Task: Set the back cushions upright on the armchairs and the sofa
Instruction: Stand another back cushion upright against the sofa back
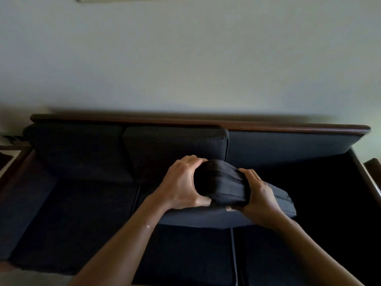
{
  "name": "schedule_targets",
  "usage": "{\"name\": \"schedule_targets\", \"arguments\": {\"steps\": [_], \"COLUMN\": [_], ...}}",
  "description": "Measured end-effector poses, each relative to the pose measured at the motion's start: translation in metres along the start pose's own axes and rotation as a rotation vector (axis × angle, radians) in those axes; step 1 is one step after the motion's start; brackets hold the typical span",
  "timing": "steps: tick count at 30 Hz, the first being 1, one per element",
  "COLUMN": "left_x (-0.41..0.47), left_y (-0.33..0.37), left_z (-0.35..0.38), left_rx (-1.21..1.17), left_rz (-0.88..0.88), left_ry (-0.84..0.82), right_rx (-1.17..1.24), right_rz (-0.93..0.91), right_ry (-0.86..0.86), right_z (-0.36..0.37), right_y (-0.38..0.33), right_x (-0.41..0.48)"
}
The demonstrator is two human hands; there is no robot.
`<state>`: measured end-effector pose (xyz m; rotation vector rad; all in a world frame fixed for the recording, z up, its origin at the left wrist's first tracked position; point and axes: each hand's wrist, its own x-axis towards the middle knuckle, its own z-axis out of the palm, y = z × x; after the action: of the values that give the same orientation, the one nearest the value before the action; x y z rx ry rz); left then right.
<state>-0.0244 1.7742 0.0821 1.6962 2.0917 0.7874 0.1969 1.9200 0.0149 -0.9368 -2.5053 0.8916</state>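
Observation:
A dark sofa with a wooden top rail (206, 120) fills the lower view. Two dark back cushions stand upright against its back, one at the left (78, 151) and one in the middle (175, 149). I hold a third dark back cushion (222, 182) above the right part of the seat, lying roughly flat and tilted. My left hand (181, 184) grips its near end. My right hand (259, 197) clamps it from the right side. The right section of the sofa back (288, 145) is bare.
A pale wall (185, 58) rises behind the sofa. The sofa's wooden right arm (369, 182) and left arm (14, 174) bound the seat. Dark seat cushions (82, 223) lie below my arms.

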Motion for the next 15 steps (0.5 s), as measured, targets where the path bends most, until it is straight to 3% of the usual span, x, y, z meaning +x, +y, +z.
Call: {"name": "schedule_targets", "arguments": {"steps": [3, 8, 12, 15], "left_x": [0.023, 0.039, 0.032, 0.017], "left_y": [0.035, 0.051, 0.033, 0.01], "left_z": [-0.001, 0.053, 0.079, 0.077], "left_rx": [0.107, 0.188, 0.245, 0.437], "left_rz": [0.114, 0.121, 0.07, -0.001], "left_ry": [-0.041, -0.184, -0.219, -0.279], "right_rx": [0.149, 0.284, 0.3, 0.027], "right_rz": [0.08, 0.292, 0.256, 0.125], "right_ry": [0.048, -0.125, -0.041, 0.014], "right_z": [-0.015, -0.008, -0.027, -0.056], "right_y": [0.017, 0.06, 0.066, 0.05], "right_x": [-0.015, -0.042, -0.048, -0.041]}}
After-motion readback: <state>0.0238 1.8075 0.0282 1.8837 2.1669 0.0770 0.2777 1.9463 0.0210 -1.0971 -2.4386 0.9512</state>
